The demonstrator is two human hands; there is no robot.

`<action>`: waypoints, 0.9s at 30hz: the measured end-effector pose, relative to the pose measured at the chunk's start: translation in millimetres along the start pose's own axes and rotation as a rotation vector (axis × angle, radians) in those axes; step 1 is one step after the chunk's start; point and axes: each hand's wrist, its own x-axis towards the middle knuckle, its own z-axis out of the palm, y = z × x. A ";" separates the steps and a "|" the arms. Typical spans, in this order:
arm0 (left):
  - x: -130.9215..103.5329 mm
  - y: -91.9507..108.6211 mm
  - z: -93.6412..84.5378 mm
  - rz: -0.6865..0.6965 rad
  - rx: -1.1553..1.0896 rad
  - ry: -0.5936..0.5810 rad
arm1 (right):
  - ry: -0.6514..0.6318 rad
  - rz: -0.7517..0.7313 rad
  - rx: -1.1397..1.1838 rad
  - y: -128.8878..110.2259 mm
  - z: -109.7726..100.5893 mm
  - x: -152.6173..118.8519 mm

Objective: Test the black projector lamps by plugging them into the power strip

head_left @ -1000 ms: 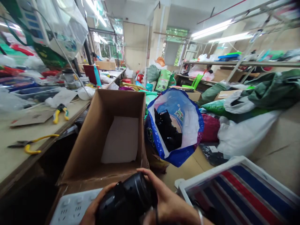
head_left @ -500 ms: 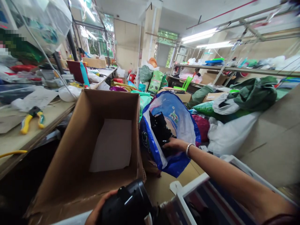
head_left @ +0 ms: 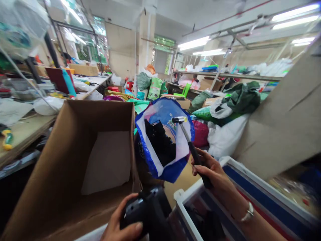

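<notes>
Left hand: clasps rounded black plastic housing, six o'clock
Right hand: grips black-handled metal hammer
Risk: one-handed, housing might slip

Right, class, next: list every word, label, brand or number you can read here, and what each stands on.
No text can be read.
Blue-rimmed bag: printed emblem inside, too blurred to read.
Green sack: print too small and blurred.
Hanging plastic bag: bluish print, too blurred.
Hammer and black device: no readable lettering.
</notes>
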 end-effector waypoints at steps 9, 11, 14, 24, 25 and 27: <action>40.1 -12.1 60.1 -0.227 0.101 -0.235 | 0.071 0.243 -0.406 7.6 -8.8 -119.4; 49.2 -18.3 65.5 -0.266 0.137 -0.218 | 0.108 0.265 -0.467 30.7 -15.0 -140.1; 62.3 -23.9 66.7 -0.325 0.178 -0.185 | 0.170 0.240 -0.569 52.4 -16.8 -157.6; 68.8 -30.6 48.3 -0.434 0.125 -0.192 | 0.119 0.152 -0.829 84.3 0.2 -145.1; 68.3 -31.3 46.9 -0.435 0.120 -0.188 | 0.110 0.104 -0.837 89.3 0.5 -145.5; 67.9 -33.0 44.5 -0.434 0.112 -0.177 | 0.105 0.011 -0.858 99.1 1.2 -146.6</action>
